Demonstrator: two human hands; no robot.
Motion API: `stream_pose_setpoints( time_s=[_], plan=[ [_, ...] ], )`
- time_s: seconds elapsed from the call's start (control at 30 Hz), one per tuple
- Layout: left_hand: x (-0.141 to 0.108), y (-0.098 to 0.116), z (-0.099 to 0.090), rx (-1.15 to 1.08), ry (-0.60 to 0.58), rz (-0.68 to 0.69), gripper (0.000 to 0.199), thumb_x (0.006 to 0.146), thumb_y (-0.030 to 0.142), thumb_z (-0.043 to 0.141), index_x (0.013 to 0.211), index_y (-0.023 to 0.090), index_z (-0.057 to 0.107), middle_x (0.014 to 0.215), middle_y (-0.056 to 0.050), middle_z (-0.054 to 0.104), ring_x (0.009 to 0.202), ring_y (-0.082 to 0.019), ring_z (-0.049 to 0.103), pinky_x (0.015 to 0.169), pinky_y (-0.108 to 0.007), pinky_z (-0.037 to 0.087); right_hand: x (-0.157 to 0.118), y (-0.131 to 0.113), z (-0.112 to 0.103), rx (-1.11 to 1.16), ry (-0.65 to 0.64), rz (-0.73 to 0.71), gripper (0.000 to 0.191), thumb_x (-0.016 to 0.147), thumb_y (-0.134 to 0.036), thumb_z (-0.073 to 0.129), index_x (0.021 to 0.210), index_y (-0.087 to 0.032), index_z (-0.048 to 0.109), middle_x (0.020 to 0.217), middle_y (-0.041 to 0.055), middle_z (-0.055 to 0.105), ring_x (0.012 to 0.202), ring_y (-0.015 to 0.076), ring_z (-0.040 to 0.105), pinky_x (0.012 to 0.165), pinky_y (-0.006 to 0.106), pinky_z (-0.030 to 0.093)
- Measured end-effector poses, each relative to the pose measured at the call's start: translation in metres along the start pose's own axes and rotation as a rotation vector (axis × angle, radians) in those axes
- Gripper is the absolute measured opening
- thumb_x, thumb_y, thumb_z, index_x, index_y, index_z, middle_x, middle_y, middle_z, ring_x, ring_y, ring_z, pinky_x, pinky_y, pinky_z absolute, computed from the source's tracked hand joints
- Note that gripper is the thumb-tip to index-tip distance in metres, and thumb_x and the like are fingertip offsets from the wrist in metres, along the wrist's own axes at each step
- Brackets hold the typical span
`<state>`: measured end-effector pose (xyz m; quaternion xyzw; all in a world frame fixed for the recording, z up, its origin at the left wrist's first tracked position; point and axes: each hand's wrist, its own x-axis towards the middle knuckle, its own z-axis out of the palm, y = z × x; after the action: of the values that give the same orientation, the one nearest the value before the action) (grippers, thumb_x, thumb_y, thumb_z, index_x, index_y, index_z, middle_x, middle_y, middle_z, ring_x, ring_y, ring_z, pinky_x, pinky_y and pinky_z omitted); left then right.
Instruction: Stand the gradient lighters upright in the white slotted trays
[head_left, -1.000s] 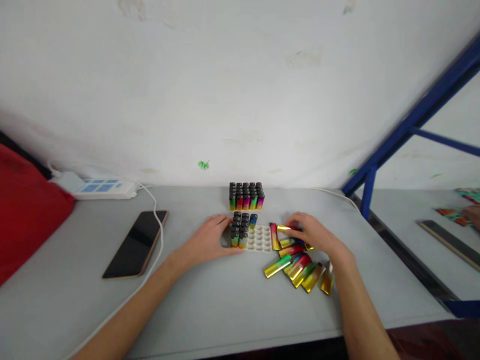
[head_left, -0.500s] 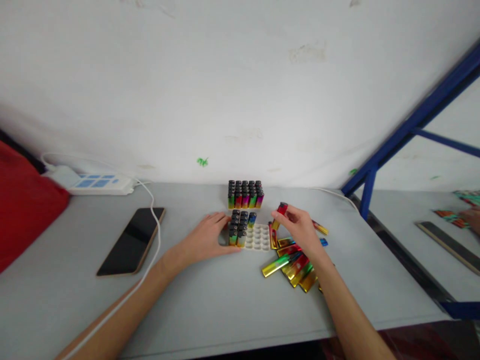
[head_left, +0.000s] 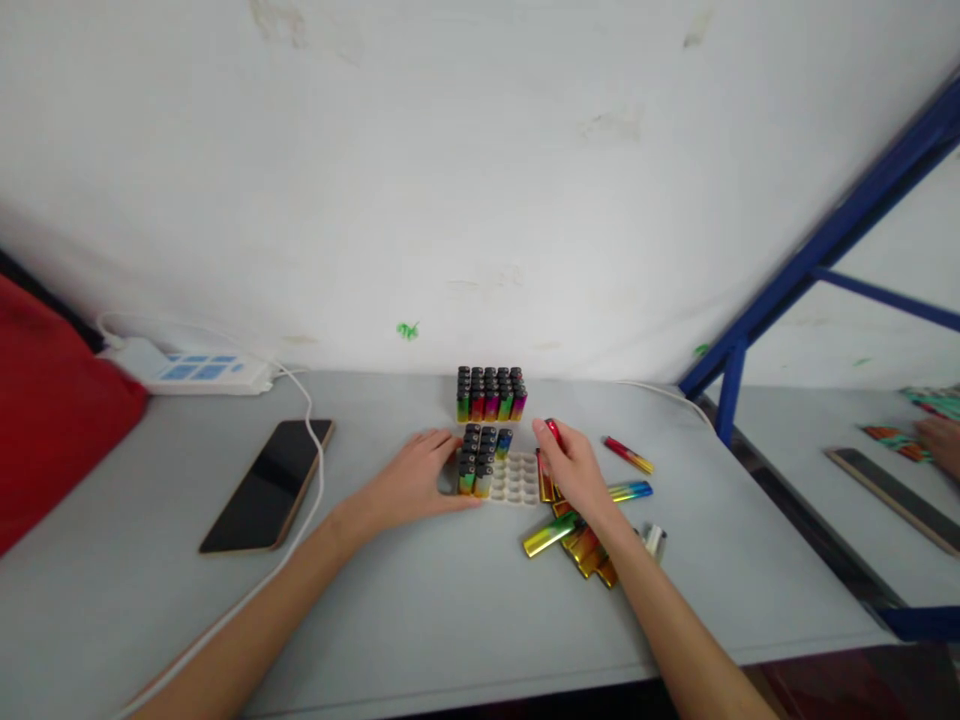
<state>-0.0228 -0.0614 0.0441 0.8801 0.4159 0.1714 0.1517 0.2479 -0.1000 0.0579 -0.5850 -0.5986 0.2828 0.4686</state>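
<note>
In the head view, my left hand (head_left: 415,472) grips the left end of a white tray (head_left: 517,480) with round sockets, thumb along its front edge and fingers at the back. Black-topped metallic lighters (head_left: 474,462) stand upright in its left columns, and a blue one (head_left: 504,443) stands beside them at the back. My right hand (head_left: 574,465) is closed around a red lighter (head_left: 553,429), held above the table just right of the tray; most of it is hidden by the fingers. Below that hand lies a loose pile of shiny lighters (head_left: 551,535), partly covered by my forearm.
Behind the tray stands a full block of upright lighters (head_left: 491,395). At left are a phone (head_left: 268,485), a white cable (head_left: 319,470), a power strip (head_left: 214,373) and a red cloth-like item (head_left: 60,410). A blue metal frame (head_left: 739,360) rises at right; another person's hand (head_left: 941,440) shows beyond it.
My right hand has shifted slightly left and down, turning the lighter so that less of it shows. The left hand keeps its grip on the tray. The view has moved slightly.
</note>
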Motion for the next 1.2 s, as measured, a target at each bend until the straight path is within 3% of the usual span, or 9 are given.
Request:
stream_pose_setpoints(
  time_s=[0.2, 0.43, 0.63, 0.77, 0.93, 1.07, 1.2],
  plan=[
    [0.001, -0.001, 0.002, -0.006, 0.009, -0.012, 0.069, 0.078, 0.072, 0.092, 0.123, 0.022, 0.076, 0.129, -0.014, 0.08, 0.124, -0.04, 0.074, 0.114, -0.051, 0.058, 0.0, 0.002, 0.003, -0.138, 0.036, 0.052, 0.058, 0.094, -0.069, 0.05, 0.055, -0.027, 0.039, 0.054, -0.0043, 0.037, 0.057, 0.0143, 0.038, 0.059, 0.032, 0.028],
    [0.001, -0.003, 0.002, -0.023, 0.006, -0.007, 0.07, 0.079, 0.072, 0.092, 0.126, 0.023, 0.076, 0.13, -0.014, 0.08, 0.126, -0.04, 0.073, 0.116, -0.05, 0.057, -0.001, 0.001, 0.003, -0.149, 0.071, 0.008, 0.055, 0.1, -0.067, 0.048, 0.063, -0.028, 0.04, 0.056, -0.0046, 0.044, 0.058, 0.0156, 0.042, 0.06, 0.032, 0.03],
    [0.0, -0.002, 0.001, 0.003, 0.003, 0.005, 0.072, 0.079, 0.072, 0.092, 0.129, 0.022, 0.075, 0.134, -0.014, 0.079, 0.128, -0.04, 0.073, 0.118, -0.05, 0.056, -0.006, -0.01, -0.004, -0.146, -0.084, -0.152, 0.041, 0.116, -0.055, 0.039, 0.092, -0.027, 0.055, 0.075, -0.0005, 0.064, 0.072, 0.0211, 0.061, 0.07, 0.033, 0.045],
    [0.0, -0.002, 0.003, 0.009, -0.003, 0.008, 0.074, 0.08, 0.074, 0.091, 0.13, 0.021, 0.074, 0.134, -0.014, 0.079, 0.128, -0.04, 0.073, 0.118, -0.051, 0.056, -0.009, -0.011, -0.007, -0.235, -0.138, -0.337, 0.043, 0.118, -0.054, 0.045, 0.085, -0.027, 0.053, 0.09, 0.0046, 0.068, 0.084, 0.0224, 0.064, 0.078, 0.034, 0.049],
    [-0.001, -0.004, 0.005, -0.006, 0.009, 0.017, 0.075, 0.08, 0.073, 0.091, 0.132, 0.022, 0.073, 0.139, -0.014, 0.078, 0.133, -0.04, 0.071, 0.119, -0.051, 0.055, -0.009, -0.004, -0.006, -0.261, -0.252, -0.241, 0.048, 0.117, -0.058, 0.049, 0.08, -0.028, 0.047, 0.067, -0.0024, 0.063, 0.062, 0.0188, 0.059, 0.064, 0.031, 0.042],
    [-0.001, -0.003, 0.004, -0.003, -0.002, 0.017, 0.074, 0.081, 0.073, 0.09, 0.132, 0.022, 0.073, 0.138, -0.014, 0.078, 0.132, -0.039, 0.071, 0.12, -0.051, 0.054, -0.007, 0.0, -0.007, -0.221, -0.27, -0.215, 0.034, 0.118, -0.049, 0.05, 0.094, -0.026, 0.059, 0.087, 0.0034, 0.08, 0.077, 0.0224, 0.075, 0.073, 0.032, 0.05],
    [-0.001, -0.002, 0.004, 0.018, -0.01, 0.009, 0.074, 0.082, 0.074, 0.089, 0.132, 0.023, 0.073, 0.135, -0.013, 0.078, 0.131, -0.04, 0.071, 0.119, -0.052, 0.054, -0.006, 0.003, -0.006, -0.322, -0.362, -0.275, 0.024, 0.118, -0.038, 0.054, 0.1, -0.025, 0.062, 0.09, 0.004, 0.078, 0.078, 0.0226, 0.073, 0.073, 0.032, 0.051]
  ],
)
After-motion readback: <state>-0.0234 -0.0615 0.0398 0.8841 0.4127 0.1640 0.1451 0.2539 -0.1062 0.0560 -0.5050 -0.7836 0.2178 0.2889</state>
